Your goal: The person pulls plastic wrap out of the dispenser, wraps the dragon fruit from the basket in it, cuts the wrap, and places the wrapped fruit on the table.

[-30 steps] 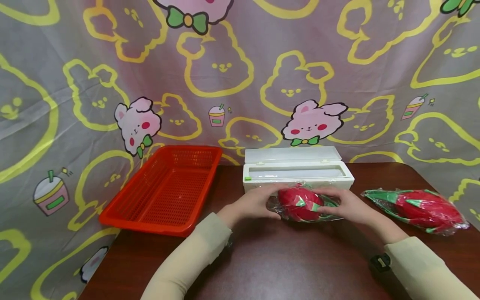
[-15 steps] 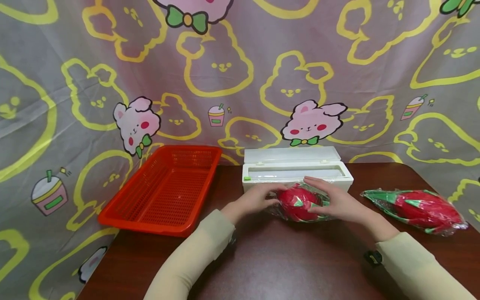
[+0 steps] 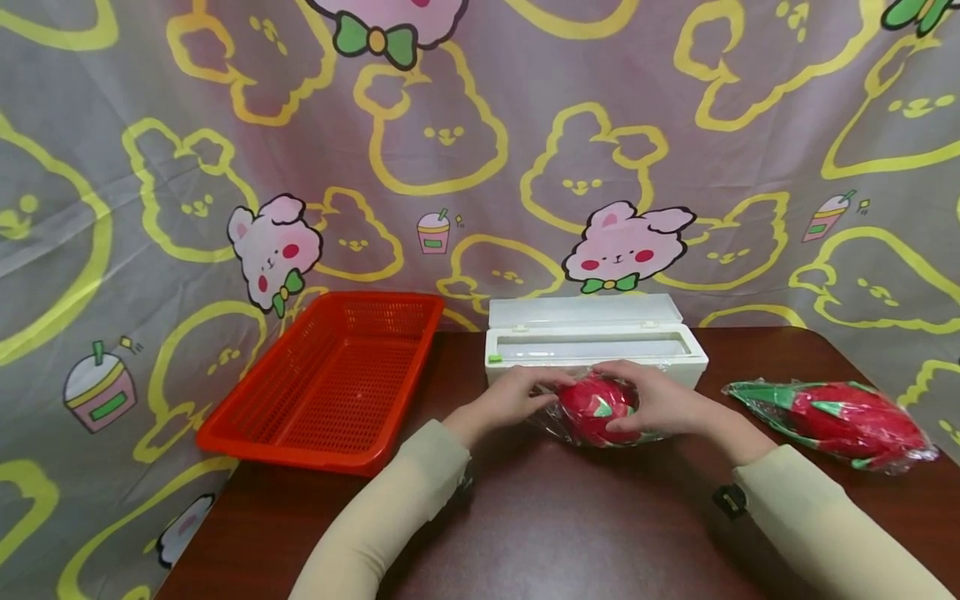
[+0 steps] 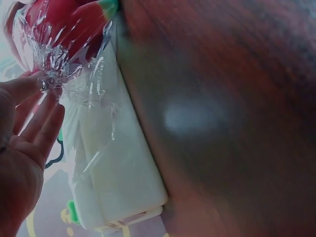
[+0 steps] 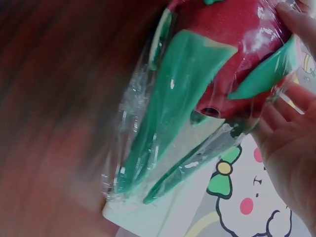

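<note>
A red dragon fruit (image 3: 588, 404) with green leaf tips, wrapped in clear cling film, is held between both hands in front of the white dispenser. My left hand (image 3: 504, 402) is at its left end; in the left wrist view the thumb and fingertips pinch the bunched cling film (image 4: 54, 69) there. My right hand (image 3: 667, 404) grips the other side, thumb toward the front and fingers over the top. Long green leaves (image 5: 177, 94) lie under loose film in the right wrist view. Film partly covers the front of the white cling film dispenser (image 4: 118, 153).
Behind the fruit, the dispenser stands with its lid (image 3: 585, 311) raised and a roll inside. A red plastic basket (image 3: 300, 457) stands on the left of the dark table (image 3: 555, 533). On the right lies another wrapped dragon fruit (image 3: 855, 417). A patterned curtain (image 3: 480, 150) hangs behind.
My right hand lifted off the fruit's right side, moved left and now grips it closer to the middle. The left hand stays at the left end, its fingers drawn closer together.
</note>
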Motion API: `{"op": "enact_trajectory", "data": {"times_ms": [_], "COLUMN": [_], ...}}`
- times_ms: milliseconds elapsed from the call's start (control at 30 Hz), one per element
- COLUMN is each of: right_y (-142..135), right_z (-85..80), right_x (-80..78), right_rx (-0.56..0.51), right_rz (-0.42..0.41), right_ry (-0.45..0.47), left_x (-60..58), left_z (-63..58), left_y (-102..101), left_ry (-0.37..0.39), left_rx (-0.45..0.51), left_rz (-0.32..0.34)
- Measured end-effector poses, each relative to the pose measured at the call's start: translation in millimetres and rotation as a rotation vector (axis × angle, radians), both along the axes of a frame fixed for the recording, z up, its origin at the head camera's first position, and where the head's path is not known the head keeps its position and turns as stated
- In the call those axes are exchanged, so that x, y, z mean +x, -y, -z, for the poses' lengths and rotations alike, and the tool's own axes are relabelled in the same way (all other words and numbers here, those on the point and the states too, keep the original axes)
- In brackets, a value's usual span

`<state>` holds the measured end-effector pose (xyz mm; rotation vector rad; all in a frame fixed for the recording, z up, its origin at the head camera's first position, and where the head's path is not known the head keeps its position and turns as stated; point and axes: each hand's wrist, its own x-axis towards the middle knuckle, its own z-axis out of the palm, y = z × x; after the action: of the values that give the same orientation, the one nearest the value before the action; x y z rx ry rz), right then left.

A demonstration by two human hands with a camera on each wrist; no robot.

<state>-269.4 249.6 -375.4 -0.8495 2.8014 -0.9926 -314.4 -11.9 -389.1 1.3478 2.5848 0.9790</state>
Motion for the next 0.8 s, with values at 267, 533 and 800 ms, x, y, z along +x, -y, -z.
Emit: {"op": "enact_trajectory", "data": {"times_ms": [267, 533, 800], "right_y": [1.3, 0.7, 4.0], "right_z": [-6.0, -7.3, -6.4], "right_x": [-12.3, -20.7, -23.9], "right_rx": [0.067, 0.084, 0.060], "right_rz": [-0.008, -0.007, -0.037], "right_ry": [0.023, 0.086, 0.089], "left_x": [-2.7, -5.5, -2.7], "left_z": [7.8, 15.1, 20.5], "left_y": [0.9, 1.8, 5.2], "left_ry": [0.077, 0.117, 0.164], "left_rx": [0.030, 0.055, 0.072], "left_rz": [-0.054, -0.090, -0.115]}}
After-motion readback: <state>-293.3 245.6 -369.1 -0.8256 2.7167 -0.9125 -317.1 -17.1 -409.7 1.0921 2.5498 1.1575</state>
